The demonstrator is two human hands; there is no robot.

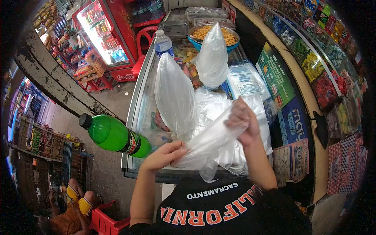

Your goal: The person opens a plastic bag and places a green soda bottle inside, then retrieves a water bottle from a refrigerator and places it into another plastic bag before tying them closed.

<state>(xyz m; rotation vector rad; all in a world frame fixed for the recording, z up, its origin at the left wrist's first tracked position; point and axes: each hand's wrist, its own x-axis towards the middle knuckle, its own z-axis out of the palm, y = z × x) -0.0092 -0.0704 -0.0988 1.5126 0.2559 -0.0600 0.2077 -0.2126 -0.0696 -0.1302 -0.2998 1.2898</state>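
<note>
A clear plastic bag (207, 143) is stretched between my two hands over the near edge of a glass-topped counter (137, 98). My left hand (166, 154) pinches its lower left end. My right hand (241, 121) is at its upper right, fingers curled against the film. Beneath and behind lie stacked clear bags (211, 105). Two cone-shaped bundles of plastic bags stand beyond, one on the left (174, 96) and one on the right (212, 58). Left of my left hand, a green soda bottle (113, 135) with a black cap leans at a tilt.
Further back are a water bottle (163, 44), a bowl of peanuts (231, 37) and plastic containers (205, 13). A drinks fridge (107, 35) and red chair (145, 43) stand at upper left. A person (72, 207) is low at left beside a red stool (107, 221). Snack shelves line the right.
</note>
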